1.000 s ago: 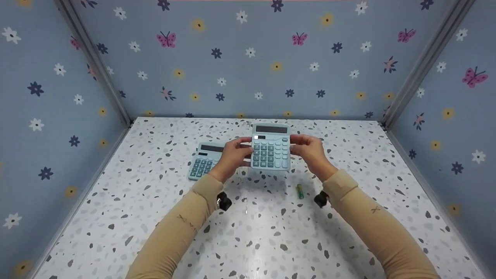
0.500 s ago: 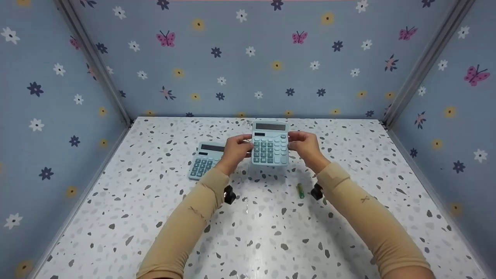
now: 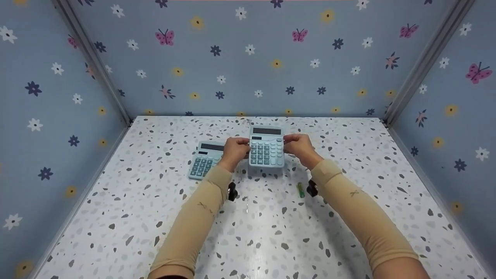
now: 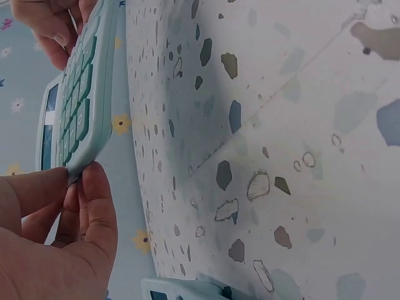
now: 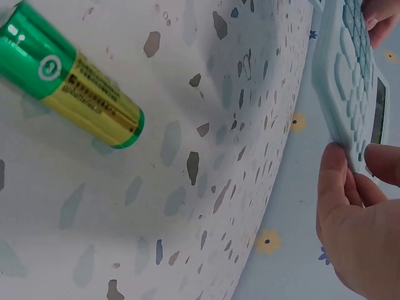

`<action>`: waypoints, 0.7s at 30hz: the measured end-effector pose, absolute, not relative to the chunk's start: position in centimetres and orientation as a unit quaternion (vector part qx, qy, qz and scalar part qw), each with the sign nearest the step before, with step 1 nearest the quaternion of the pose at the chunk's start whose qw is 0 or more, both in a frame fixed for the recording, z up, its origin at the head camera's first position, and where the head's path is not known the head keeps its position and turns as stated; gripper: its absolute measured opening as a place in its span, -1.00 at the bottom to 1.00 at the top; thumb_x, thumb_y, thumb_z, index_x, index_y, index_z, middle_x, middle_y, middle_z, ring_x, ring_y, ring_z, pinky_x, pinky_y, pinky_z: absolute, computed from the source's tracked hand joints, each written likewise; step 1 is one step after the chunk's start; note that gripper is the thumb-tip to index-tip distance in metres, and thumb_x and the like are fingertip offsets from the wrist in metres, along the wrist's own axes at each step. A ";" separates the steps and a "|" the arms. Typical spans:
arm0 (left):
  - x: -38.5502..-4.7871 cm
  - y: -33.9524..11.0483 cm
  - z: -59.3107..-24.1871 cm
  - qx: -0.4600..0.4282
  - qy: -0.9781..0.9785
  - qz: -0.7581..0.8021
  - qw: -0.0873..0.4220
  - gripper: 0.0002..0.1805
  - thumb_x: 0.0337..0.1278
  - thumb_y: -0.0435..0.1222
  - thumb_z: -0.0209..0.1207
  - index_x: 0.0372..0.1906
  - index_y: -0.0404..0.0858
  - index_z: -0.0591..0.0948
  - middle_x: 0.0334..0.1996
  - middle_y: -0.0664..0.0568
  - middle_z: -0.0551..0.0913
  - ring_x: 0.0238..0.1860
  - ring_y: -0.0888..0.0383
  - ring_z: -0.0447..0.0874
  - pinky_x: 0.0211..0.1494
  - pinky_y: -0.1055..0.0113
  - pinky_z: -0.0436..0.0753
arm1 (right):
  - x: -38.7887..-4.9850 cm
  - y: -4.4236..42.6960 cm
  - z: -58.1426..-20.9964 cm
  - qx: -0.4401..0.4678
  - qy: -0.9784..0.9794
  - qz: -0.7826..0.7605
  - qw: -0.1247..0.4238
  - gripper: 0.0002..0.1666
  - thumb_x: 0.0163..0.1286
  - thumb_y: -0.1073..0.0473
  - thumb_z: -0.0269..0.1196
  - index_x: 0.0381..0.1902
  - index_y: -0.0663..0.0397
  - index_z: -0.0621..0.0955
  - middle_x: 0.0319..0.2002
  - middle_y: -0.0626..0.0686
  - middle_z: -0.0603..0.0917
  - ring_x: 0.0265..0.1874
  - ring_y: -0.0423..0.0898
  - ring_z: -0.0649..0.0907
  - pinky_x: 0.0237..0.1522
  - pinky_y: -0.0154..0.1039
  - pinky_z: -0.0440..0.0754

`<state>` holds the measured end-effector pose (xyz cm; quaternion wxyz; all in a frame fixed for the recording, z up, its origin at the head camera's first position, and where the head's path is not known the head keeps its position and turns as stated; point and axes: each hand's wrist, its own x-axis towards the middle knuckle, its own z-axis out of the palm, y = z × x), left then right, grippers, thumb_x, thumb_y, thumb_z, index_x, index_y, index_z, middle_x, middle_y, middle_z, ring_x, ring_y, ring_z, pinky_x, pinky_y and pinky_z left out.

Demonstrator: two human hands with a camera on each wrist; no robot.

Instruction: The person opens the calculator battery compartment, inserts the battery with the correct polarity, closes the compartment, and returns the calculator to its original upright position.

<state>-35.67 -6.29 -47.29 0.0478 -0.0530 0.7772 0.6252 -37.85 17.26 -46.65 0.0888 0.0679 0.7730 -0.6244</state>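
Observation:
A light blue calculator (image 3: pixel 266 147) is held above the table, its keys and dark display facing the head camera. My left hand (image 3: pixel 235 152) pinches its left edge, thumb on the front and fingers behind. On the opposite edge my right hand (image 3: pixel 301 148) pinches it the same way. Both wrist views show the calculator (image 4: pixel 94 94) raised off the surface, with thumb and fingers at its sides. A second light blue calculator (image 3: pixel 200 166) lies on the table to the left, partly covered by my left hand and wrist.
A green and yellow battery (image 3: pixel 300 190) lies on the table near my right wrist; it looms large in the right wrist view. The speckled white table (image 3: pixel 267 240) meets flowered blue panels (image 3: pixel 248 73) at the back and both sides.
The held calculator rose slightly, then came down and shifted a little left. Both hands moved with it, keeping their hold. The second calculator and the battery stayed in place.

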 end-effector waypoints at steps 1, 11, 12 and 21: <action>-35.8 -6.3 -47.4 -0.057 0.781 0.619 0.051 -0.56 0.53 -0.46 0.14 0.41 -0.36 0.64 0.22 -0.23 0.73 0.10 0.02 0.77 0.23 0.12 0.80 | -38.0 17.2 -46.7 0.074 0.771 -0.625 0.098 -0.40 0.49 0.49 0.12 0.47 0.35 0.53 0.32 0.30 0.62 0.19 0.04 0.70 0.40 -0.07 0.70; -36.4 -5.7 -48.9 -0.064 0.835 0.543 0.055 -0.55 0.49 -0.48 0.06 0.37 -0.38 0.66 0.25 -0.22 0.75 0.19 -0.02 0.76 0.26 0.12 0.78 | -38.5 17.1 -47.5 0.101 0.763 -0.617 0.163 -0.37 0.53 0.46 0.02 0.54 0.37 0.43 0.47 0.30 0.52 0.33 0.09 0.63 0.47 -0.04 0.64; -36.4 -5.7 -49.1 -0.063 0.841 0.535 0.053 -0.55 0.49 -0.47 0.07 0.36 -0.38 0.67 0.26 -0.22 0.75 0.23 -0.03 0.74 0.30 0.12 0.76 | -38.5 17.1 -47.6 0.100 0.763 -0.617 0.167 -0.35 0.53 0.46 -0.01 0.56 0.36 0.41 0.48 0.31 0.50 0.35 0.10 0.62 0.49 -0.04 0.63; -36.6 -5.7 -50.3 -0.055 0.835 0.543 0.067 -0.60 0.51 -0.45 0.09 0.31 -0.36 0.70 0.26 -0.19 0.75 0.33 -0.08 0.69 0.41 0.09 0.69 | -39.0 17.1 -48.1 0.096 0.762 -0.612 0.188 -0.30 0.54 0.46 -0.12 0.62 0.37 0.33 0.52 0.32 0.46 0.44 0.13 0.57 0.52 -0.03 0.59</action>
